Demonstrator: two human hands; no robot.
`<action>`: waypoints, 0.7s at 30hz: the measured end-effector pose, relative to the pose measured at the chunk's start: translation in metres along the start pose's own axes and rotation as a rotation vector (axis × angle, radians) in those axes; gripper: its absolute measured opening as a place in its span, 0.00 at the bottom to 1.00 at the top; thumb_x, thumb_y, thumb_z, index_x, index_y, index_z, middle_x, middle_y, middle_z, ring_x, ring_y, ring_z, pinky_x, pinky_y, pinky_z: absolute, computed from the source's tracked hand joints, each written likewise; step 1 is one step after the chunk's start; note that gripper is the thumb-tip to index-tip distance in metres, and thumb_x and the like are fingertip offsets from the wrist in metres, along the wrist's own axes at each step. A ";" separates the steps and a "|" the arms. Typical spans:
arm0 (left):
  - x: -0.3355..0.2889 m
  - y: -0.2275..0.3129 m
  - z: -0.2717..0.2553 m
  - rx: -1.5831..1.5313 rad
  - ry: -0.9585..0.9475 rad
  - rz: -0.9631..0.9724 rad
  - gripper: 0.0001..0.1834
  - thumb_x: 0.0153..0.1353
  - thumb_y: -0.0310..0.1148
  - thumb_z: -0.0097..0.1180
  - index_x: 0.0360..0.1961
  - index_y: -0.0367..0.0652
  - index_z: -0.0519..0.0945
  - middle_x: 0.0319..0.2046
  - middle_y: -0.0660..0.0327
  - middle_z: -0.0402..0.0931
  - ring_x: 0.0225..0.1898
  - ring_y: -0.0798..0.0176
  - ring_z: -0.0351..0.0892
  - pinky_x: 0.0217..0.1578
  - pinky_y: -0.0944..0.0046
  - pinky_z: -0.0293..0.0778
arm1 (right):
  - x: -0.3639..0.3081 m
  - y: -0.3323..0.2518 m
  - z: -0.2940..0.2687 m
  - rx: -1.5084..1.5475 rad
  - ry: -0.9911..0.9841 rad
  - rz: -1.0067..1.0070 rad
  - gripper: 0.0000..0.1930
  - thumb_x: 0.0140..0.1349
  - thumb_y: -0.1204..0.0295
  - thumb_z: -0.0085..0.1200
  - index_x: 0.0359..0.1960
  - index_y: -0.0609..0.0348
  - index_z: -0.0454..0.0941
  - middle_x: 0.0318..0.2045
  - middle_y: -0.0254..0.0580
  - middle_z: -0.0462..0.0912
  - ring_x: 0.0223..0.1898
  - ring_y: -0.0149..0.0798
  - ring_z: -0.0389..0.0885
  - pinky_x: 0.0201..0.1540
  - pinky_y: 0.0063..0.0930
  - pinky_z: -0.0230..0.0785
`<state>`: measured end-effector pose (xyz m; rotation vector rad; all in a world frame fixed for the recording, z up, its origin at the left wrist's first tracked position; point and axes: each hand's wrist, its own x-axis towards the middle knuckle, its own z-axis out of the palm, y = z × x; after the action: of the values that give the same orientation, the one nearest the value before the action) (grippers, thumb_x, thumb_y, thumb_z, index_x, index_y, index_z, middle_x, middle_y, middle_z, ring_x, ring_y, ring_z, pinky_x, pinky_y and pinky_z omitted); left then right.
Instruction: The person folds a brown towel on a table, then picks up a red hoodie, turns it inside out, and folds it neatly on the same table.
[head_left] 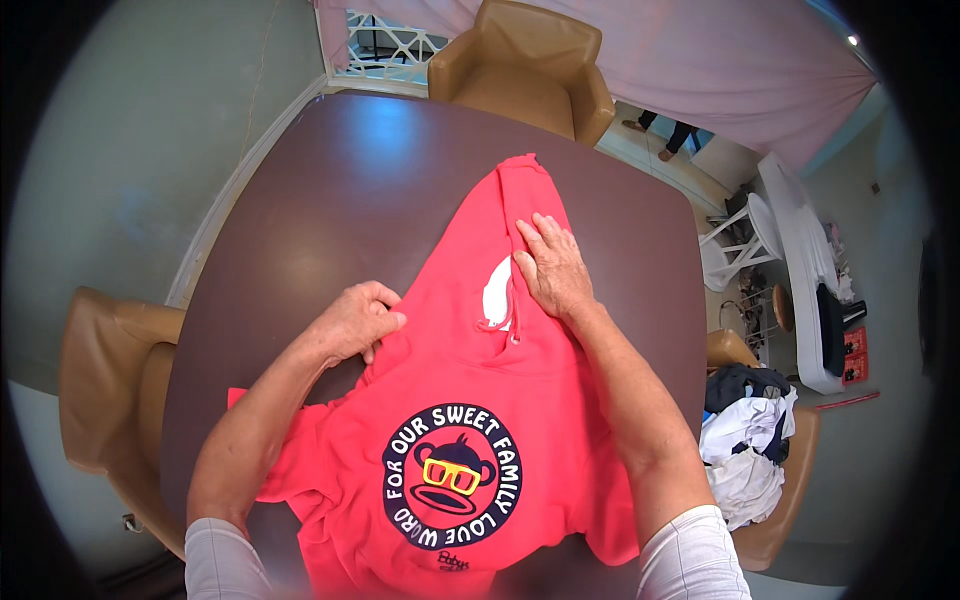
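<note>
A red hooded sweatshirt [560, 400] lies front up on a dark brown table [330, 200], hood pointing away from me. It has a round dark print of a cartoon monkey face with yellow glasses on the chest. My left hand [358, 318] pinches the cloth at the left edge near the shoulder. My right hand [552, 265] lies flat on the hood with fingers spread, beside the white lining of the neck opening and the drawstrings.
A tan leather chair [525, 65] stands at the far side of the table, another [105, 380] at the left. On a third chair at the right lies a pile of clothes [745, 440]. A person's feet [655, 140] show at the back.
</note>
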<state>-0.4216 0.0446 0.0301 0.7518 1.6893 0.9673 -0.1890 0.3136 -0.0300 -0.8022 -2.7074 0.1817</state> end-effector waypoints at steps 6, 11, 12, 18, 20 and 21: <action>0.023 -0.018 -0.010 0.577 0.393 0.386 0.14 0.66 0.31 0.68 0.47 0.33 0.81 0.23 0.60 0.80 0.25 0.62 0.80 0.32 0.58 0.77 | 0.004 0.005 -0.007 0.005 -0.003 0.035 0.30 0.79 0.53 0.50 0.78 0.50 0.69 0.79 0.53 0.65 0.81 0.54 0.58 0.84 0.50 0.48; 0.013 -0.008 -0.008 0.654 0.417 0.448 0.16 0.66 0.35 0.69 0.50 0.37 0.82 0.32 0.53 0.84 0.34 0.50 0.85 0.39 0.51 0.79 | 0.008 0.008 -0.019 0.085 -0.059 0.108 0.32 0.79 0.51 0.49 0.78 0.53 0.67 0.79 0.56 0.64 0.82 0.57 0.57 0.83 0.50 0.47; 0.005 -0.001 -0.008 0.702 0.440 0.499 0.16 0.67 0.35 0.68 0.50 0.37 0.82 0.34 0.52 0.85 0.37 0.48 0.86 0.40 0.50 0.80 | 0.010 0.006 -0.026 0.122 -0.079 0.144 0.33 0.79 0.51 0.49 0.78 0.53 0.67 0.79 0.56 0.64 0.82 0.58 0.57 0.83 0.51 0.47; -0.107 0.036 0.007 0.811 0.465 0.815 0.13 0.69 0.28 0.64 0.52 0.37 0.82 0.44 0.48 0.85 0.46 0.40 0.86 0.46 0.47 0.82 | -0.057 -0.091 -0.098 0.325 0.208 -0.095 0.29 0.69 0.67 0.65 0.69 0.63 0.74 0.67 0.60 0.77 0.70 0.61 0.75 0.73 0.51 0.69; -0.142 0.029 0.031 0.769 0.385 0.879 0.13 0.68 0.26 0.65 0.51 0.37 0.82 0.44 0.48 0.85 0.46 0.41 0.86 0.46 0.47 0.82 | -0.109 -0.120 -0.116 0.356 0.183 -0.148 0.29 0.66 0.70 0.68 0.67 0.64 0.76 0.64 0.59 0.81 0.68 0.61 0.78 0.70 0.50 0.72; -0.158 0.020 0.046 0.741 0.345 0.878 0.12 0.66 0.26 0.66 0.49 0.37 0.82 0.43 0.49 0.85 0.45 0.43 0.86 0.45 0.48 0.81 | -0.135 -0.133 -0.118 0.398 0.187 -0.159 0.27 0.65 0.71 0.68 0.65 0.64 0.77 0.62 0.58 0.82 0.67 0.61 0.78 0.70 0.49 0.73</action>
<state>-0.3297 -0.0674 0.1113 2.0262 2.0690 1.0658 -0.1109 0.1327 0.0740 -0.4596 -2.4291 0.5568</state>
